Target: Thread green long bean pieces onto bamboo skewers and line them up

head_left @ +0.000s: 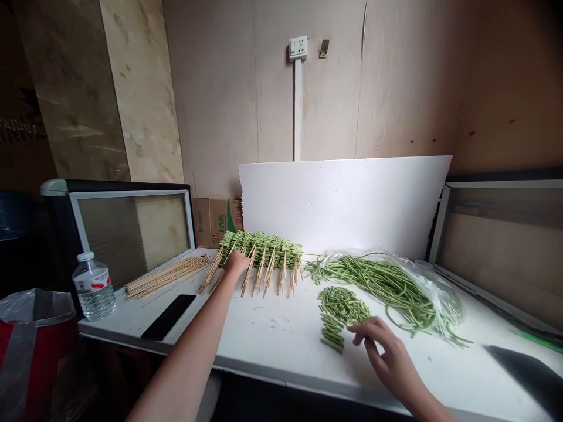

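My left hand [236, 262] reaches to the front of a stacked row of green bean skewers [259, 241], touching or close above their bare stick ends. Its fingers are turned away and hidden, so any grip there does not show. Beside the small pile of cut green bean pieces [343, 302], my right hand [389, 349] hovers with bent fingers apart and nothing visible between them. Its index fingertip is close to several pieces laid side by side [333, 334] at the pile's near edge. Long uncut beans [382, 278] spread behind, partly in a clear plastic bag [440, 299].
Loose bamboo sticks [167, 276] lie left of the skewers, with a black phone [169, 316] in front. A water bottle [93, 287] stands at the table's left edge. A white foam board [343, 205] and a cardboard box [215, 220] stand behind. A dark object [528, 375] lies right.
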### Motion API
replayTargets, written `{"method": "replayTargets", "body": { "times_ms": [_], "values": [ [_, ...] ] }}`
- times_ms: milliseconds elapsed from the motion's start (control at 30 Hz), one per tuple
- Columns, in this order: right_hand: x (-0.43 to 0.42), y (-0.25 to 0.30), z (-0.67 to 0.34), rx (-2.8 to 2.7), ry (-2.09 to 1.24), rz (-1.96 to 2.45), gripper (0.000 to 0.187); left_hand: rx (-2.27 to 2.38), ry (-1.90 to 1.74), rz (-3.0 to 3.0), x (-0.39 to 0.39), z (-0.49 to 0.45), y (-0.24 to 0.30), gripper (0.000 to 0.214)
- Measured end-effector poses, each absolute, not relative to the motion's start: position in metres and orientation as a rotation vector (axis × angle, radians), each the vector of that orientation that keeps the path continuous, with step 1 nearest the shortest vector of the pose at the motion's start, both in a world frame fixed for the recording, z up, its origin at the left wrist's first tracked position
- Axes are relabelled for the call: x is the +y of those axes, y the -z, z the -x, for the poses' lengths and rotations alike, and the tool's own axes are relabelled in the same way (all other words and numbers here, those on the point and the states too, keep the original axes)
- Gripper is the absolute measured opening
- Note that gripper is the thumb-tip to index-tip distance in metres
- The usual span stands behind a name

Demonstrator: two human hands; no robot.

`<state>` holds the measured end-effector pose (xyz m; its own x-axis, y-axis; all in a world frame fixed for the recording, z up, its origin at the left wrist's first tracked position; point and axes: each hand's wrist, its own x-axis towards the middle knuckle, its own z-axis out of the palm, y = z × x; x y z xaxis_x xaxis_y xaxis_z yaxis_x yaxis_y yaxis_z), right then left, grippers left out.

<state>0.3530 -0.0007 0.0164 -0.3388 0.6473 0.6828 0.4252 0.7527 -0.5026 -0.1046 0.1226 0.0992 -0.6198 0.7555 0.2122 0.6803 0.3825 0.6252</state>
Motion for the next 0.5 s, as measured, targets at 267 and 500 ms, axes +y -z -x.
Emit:
{"method": "replayTargets", "body": {
  "times_ms": [267, 500],
  "values": [
    [0.0, -0.011, -0.354, -1.982, -0.292, 0.815, 0.031, 2.558, -0.981, -1.391, 0.104, 0.101, -0.095, 0.018],
    [0.002, -0.006, -0.354, -1.99, -0.276, 0.801, 0.033, 2.582, -0.991, -1.457, 0.092, 0.093, -0.095, 0.02]
  ]
}}
